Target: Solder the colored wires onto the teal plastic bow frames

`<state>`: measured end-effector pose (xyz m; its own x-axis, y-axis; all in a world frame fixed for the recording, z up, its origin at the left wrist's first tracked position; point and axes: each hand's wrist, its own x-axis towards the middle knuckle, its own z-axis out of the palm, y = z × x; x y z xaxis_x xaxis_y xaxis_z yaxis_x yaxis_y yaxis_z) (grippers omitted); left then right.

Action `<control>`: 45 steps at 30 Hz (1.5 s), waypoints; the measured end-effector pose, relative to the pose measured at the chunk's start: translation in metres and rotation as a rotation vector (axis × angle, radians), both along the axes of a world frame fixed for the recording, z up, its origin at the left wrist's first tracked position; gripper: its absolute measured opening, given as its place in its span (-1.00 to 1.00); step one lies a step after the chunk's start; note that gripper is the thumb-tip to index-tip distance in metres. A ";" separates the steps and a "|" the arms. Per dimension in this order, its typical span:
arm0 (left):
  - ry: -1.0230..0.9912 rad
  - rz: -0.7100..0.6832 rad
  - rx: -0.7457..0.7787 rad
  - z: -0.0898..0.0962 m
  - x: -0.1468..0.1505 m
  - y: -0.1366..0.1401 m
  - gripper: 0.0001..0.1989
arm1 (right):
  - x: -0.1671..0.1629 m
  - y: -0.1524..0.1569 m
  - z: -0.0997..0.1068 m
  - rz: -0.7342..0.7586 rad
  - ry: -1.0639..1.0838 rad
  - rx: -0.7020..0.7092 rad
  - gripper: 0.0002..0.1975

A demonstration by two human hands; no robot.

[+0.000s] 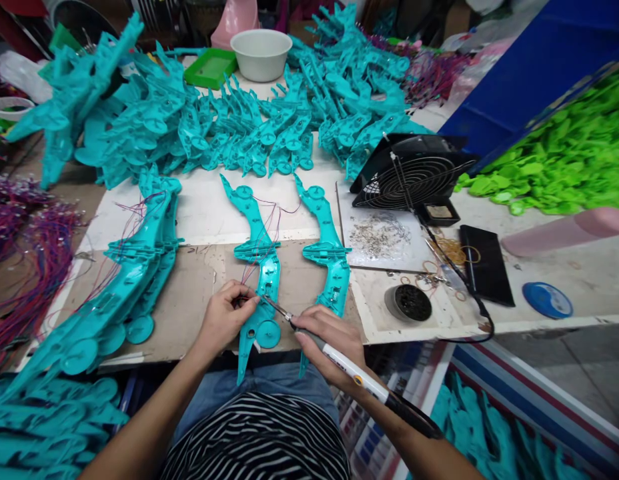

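Observation:
In front of me lies a curved turquoise plastic shell, like half of a toy bow, with its hollow side up. My left hand is closed at its left edge, pinching thin red and blue wires. A white-and-black soldering iron is gripped pen-like in my right hand. Its metal tip points into the shell, close to my left fingertips; whether it touches is too small to tell. A second turquoise shell lies just to the right, partly behind my right hand.
Stacked turquoise shells with wires lie left; a large heap spans the back. Wire bundles lie far left. To the right are a black fan, a spattered white board, a small dark-filled tub and a pink bottle.

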<state>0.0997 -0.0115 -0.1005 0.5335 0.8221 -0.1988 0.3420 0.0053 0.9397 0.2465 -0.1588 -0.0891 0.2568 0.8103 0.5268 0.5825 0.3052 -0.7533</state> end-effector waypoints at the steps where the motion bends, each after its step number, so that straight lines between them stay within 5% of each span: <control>1: -0.002 0.003 -0.003 0.000 0.000 0.000 -0.81 | 0.000 0.000 0.000 -0.008 0.001 -0.005 -0.77; 22: -0.011 -0.005 -0.007 0.003 0.003 0.001 -0.82 | 0.019 0.019 0.017 -0.097 -0.016 -0.091 -0.82; 35: -0.009 -0.012 0.092 -0.003 0.003 0.002 -0.89 | 0.002 0.087 -0.016 0.220 -0.215 -0.089 -0.66; 45: -0.157 0.086 -0.266 0.005 0.003 0.003 -0.69 | 0.007 0.074 -0.005 0.070 -0.211 -0.093 -0.71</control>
<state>0.1027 -0.0081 -0.0955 0.5054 0.7957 -0.3339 0.1808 0.2807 0.9426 0.2536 -0.0853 -0.0938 0.0905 0.8699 0.4848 0.7102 0.2849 -0.6438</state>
